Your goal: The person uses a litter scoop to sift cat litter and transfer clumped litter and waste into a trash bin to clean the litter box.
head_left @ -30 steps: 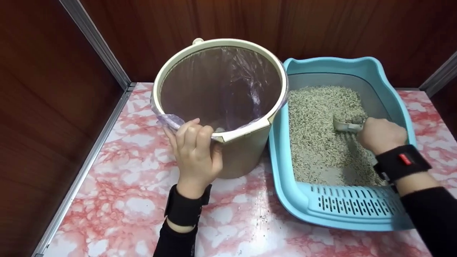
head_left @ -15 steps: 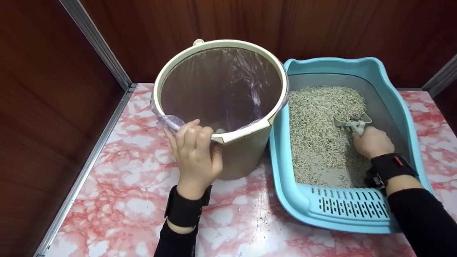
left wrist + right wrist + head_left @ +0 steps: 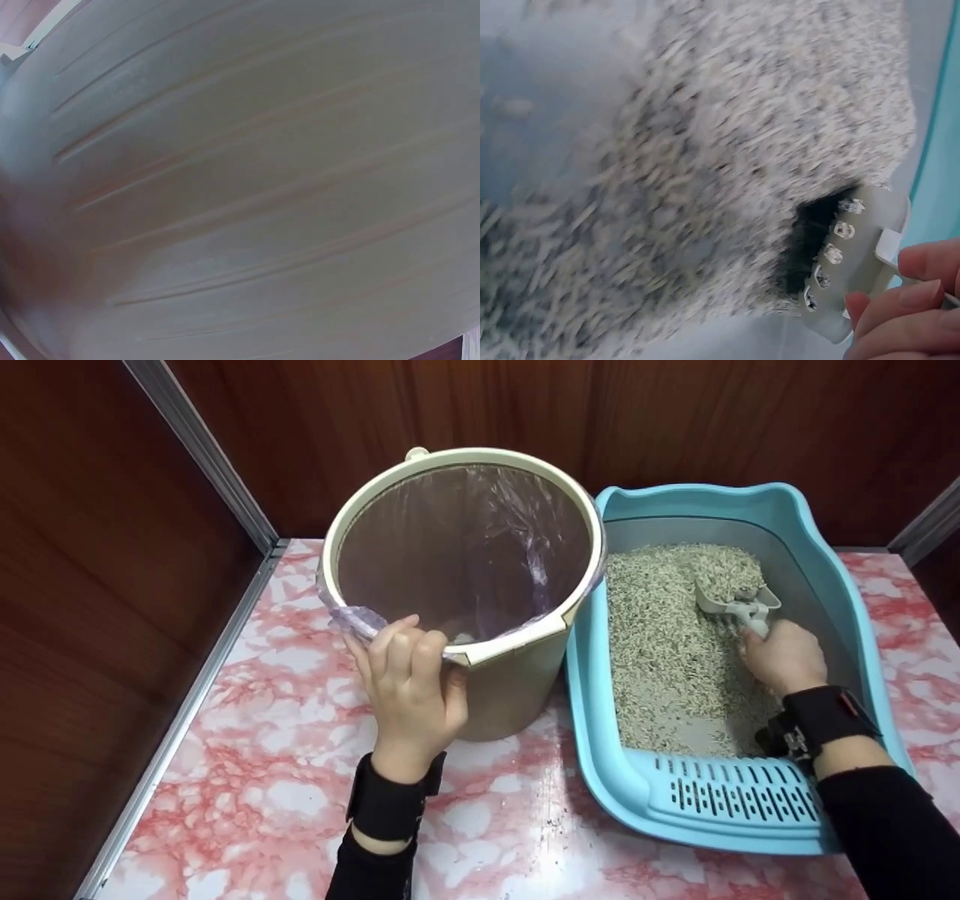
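My left hand [image 3: 412, 682] grips the front rim of a beige trash can [image 3: 495, 690], its fingers over the edge and thumb outside. A thin purple plastic bag [image 3: 517, 510] lines the can and folds over the rim. The can's ribbed side [image 3: 255, 180] fills the left wrist view. In my right hand [image 3: 786, 658] is the handle of a pale slotted litter scoop [image 3: 739, 609], low inside the blue litter box [image 3: 592, 690]. A heap of litter [image 3: 727, 571] lies on the scoop. Up close in the right wrist view, the scoop [image 3: 862, 247] has grains caught in its slots.
Pale pellet litter [image 3: 652, 637] covers much of the box floor, thinner toward the front. A perforated ledge [image 3: 739, 795] forms the box's near end. Stray grains dot the red-and-white marbled table [image 3: 285, 750]. Dark wood panels [image 3: 510, 405] stand behind and at the left.
The right hand has shifted left and turned, bringing the scoop from a tilted position to a more level one, now heaped with litter. My left hand keeps its hold on the trash can.
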{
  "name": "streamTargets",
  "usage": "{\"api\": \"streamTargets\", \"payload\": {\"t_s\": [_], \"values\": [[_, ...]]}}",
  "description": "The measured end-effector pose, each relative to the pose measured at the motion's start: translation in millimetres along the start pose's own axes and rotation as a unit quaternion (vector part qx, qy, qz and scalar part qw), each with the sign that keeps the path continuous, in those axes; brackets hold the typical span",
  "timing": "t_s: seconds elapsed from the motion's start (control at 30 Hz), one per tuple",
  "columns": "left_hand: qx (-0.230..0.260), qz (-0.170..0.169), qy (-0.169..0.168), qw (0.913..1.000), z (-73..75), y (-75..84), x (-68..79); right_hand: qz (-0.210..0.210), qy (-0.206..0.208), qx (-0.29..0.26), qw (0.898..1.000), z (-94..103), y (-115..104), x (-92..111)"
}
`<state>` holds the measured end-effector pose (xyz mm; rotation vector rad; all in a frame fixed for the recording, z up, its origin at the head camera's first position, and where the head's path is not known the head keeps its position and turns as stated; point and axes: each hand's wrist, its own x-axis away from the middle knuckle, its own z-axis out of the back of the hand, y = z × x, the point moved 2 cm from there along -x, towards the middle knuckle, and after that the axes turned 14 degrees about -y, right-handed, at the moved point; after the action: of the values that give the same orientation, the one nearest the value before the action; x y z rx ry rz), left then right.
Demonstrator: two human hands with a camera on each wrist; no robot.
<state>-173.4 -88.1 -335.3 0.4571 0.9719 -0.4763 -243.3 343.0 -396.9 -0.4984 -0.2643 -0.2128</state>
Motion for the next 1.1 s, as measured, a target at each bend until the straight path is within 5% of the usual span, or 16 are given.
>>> {"api": "streamTargets", "payload": {"t_s": [0.7,1.1], "values": [[0.004,0.009,-0.009,0.9999,3.5,2.2,-2.1,0.042,0.132,-0.061,0.989,-6.5,-19.9,13.5],[0.007,0.013,-0.007,0.9999,3.3,2.5,-1.5,0.039,0.107,-0.074,0.991,-6.3,-20.7,11.1]]}}
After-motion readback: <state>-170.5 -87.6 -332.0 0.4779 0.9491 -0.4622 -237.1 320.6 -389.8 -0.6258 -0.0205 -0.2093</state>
